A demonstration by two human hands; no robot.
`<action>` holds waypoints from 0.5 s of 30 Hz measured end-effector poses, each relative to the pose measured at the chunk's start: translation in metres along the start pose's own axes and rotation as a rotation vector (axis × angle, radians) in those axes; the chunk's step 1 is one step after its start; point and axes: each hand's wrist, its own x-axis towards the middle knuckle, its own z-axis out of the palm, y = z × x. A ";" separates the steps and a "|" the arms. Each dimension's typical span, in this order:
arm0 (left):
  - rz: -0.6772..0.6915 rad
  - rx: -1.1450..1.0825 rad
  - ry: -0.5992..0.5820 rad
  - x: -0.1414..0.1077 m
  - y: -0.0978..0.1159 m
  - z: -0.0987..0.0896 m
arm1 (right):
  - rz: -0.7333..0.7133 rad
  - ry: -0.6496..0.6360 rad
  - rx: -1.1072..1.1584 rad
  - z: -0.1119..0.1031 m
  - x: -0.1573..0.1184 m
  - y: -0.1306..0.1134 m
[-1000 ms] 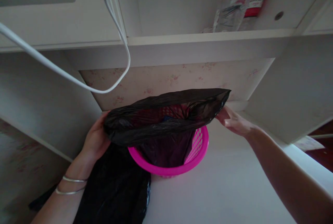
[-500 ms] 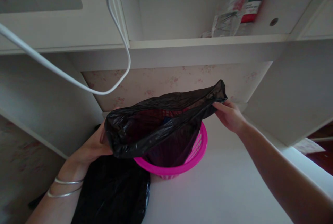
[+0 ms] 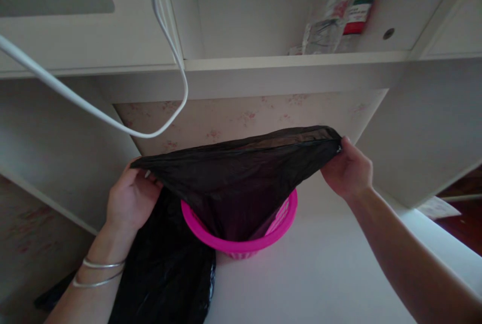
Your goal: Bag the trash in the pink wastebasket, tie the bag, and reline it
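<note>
A white panelled cabinet (image 3: 75, 45) spans the top of the view, above a smooth white surface (image 3: 301, 279). Between them, a thin black plastic bag (image 3: 237, 178) is stretched wide by its top edge; its lower part narrows into a round, bright pink plastic basket (image 3: 241, 246) with a lattice wall, though its bottom is hidden. A second black plastic piece (image 3: 169, 268) lies beside the basket, near the left forearm. The left hand (image 3: 130, 203) and right hand (image 3: 350, 171) have their fingers clamped on the bag's opposite corners. The step in hand seems to be spreading the mouth above the rim; the next move likely calls for even tension, without tearing the thin film.
</note>
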 end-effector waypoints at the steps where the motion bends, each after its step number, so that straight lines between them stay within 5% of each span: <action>1: -0.031 -0.024 -0.018 -0.001 0.000 -0.001 | 0.006 -0.044 0.005 -0.002 -0.002 0.002; 8: -0.068 0.257 -0.258 -0.014 -0.018 -0.014 | 0.112 -0.510 -0.217 -0.012 -0.012 0.033; 15: -0.003 0.466 -0.300 -0.016 -0.026 -0.007 | 0.143 -0.523 -0.213 0.006 0.001 0.036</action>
